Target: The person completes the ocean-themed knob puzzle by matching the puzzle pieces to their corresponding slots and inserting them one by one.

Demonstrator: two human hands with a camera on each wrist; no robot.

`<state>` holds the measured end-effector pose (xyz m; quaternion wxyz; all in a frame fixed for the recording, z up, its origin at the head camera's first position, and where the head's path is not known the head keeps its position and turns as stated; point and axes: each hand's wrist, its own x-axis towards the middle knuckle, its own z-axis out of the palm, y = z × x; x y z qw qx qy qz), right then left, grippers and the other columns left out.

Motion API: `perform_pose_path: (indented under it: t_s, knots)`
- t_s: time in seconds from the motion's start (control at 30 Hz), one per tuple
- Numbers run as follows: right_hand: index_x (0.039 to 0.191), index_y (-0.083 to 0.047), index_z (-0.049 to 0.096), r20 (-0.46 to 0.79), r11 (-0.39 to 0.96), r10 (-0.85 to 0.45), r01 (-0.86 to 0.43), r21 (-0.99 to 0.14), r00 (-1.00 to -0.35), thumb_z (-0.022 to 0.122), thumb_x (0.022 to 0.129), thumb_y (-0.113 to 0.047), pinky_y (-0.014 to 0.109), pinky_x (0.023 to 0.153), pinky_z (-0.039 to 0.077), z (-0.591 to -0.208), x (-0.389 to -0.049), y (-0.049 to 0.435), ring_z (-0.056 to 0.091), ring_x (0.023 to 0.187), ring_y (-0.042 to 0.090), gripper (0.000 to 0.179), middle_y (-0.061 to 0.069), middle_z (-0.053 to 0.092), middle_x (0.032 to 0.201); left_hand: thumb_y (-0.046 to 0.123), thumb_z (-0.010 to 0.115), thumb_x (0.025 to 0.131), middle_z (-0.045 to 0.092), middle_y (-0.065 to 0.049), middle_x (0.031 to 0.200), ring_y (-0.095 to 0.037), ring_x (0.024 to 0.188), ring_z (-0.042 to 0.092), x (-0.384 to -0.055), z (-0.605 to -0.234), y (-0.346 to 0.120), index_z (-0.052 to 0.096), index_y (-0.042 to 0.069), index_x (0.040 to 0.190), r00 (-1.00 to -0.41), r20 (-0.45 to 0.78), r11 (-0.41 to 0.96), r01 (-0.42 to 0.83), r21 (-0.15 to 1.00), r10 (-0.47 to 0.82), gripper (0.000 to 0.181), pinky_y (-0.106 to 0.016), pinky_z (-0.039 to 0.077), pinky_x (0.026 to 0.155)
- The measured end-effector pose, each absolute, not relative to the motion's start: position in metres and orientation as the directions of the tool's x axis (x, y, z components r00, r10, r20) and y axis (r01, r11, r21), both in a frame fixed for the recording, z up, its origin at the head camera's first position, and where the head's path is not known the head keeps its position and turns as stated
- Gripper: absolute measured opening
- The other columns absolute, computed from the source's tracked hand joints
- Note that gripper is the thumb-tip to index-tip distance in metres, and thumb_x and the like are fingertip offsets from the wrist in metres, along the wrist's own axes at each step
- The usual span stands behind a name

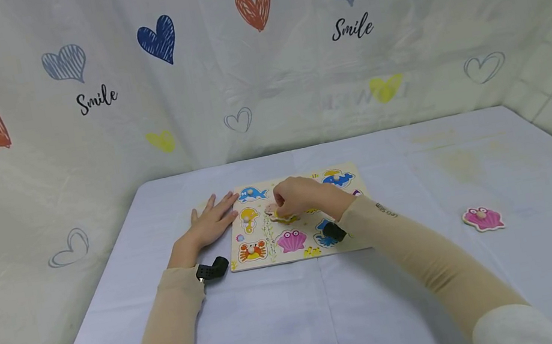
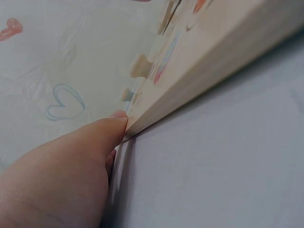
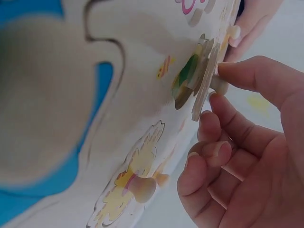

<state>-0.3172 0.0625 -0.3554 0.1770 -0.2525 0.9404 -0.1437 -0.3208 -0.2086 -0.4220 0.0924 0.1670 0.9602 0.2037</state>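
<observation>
My right hand [image 1: 299,195] is over the middle of a wooden peg puzzle board [image 1: 285,258]. Thumb and forefinger pinch the knob of a thin puzzle piece [image 3: 205,90], tilted at a recess with a green picture. The piece's front is mostly hidden by the hand; a yellowish edge shows in the head view. My left hand [image 1: 210,222] lies at the board's left side, fingers spread and straight, fingertips at its edge. In the left wrist view the thumb [image 2: 116,121] touches the board's corner.
A loose pink shell piece [image 1: 483,219] lies on the white-covered table [image 1: 279,323] to the right. On the board are a crab [image 1: 253,251], a seahorse [image 1: 249,220], a whale [image 1: 252,193] and other sea animals. A curtain with hearts [image 1: 265,76] hangs behind the table.
</observation>
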Motion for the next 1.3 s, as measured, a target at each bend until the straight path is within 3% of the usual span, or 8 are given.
perform_pose_path:
  t_s: [0.8,1.07,1.3]
  knots:
    - [0.098,-0.013,0.067,-0.271,0.837,-0.536,-0.459,-0.298,-0.8,0.069,0.099,-0.032,0.029,0.067,0.045,-0.352,-0.312,0.061,0.056,0.077,0.017,0.019,0.001,0.064,0.089,0.053,0.037,0.109,0.017,0.004,0.171,-0.033,0.157,-0.004,-0.323,-0.425,-0.214,0.027,0.028,0.164,-0.926,-0.087,0.85,0.296,0.436,0.367,0.061,-0.072,-0.013,0.113]
    - [0.107,-0.014,0.066,-0.161,0.766,-0.618,-0.544,-0.344,-0.769,0.068,0.101,-0.03,0.031,0.068,0.047,-0.341,-0.307,0.077,0.055,0.077,0.018,0.018,0.002,0.063,0.092,0.052,0.038,0.109,0.017,0.004,0.171,-0.033,0.157,-0.005,-0.322,-0.426,-0.213,0.028,0.028,0.164,-0.926,-0.088,0.849,0.295,0.439,0.367,0.061,-0.072,-0.013,0.112]
    - [0.113,-0.011,0.069,-0.047,0.658,-0.689,-0.598,-0.458,-0.723,0.07,0.099,-0.022,0.031,0.068,0.05,-0.326,-0.292,0.105,0.056,0.078,0.019,0.017,-0.002,0.064,0.091,0.052,0.038,0.109,0.017,0.004,0.171,-0.033,0.157,-0.005,-0.322,-0.425,-0.212,0.027,0.028,0.164,-0.925,-0.092,0.849,0.293,0.439,0.367,0.062,-0.072,-0.014,0.112]
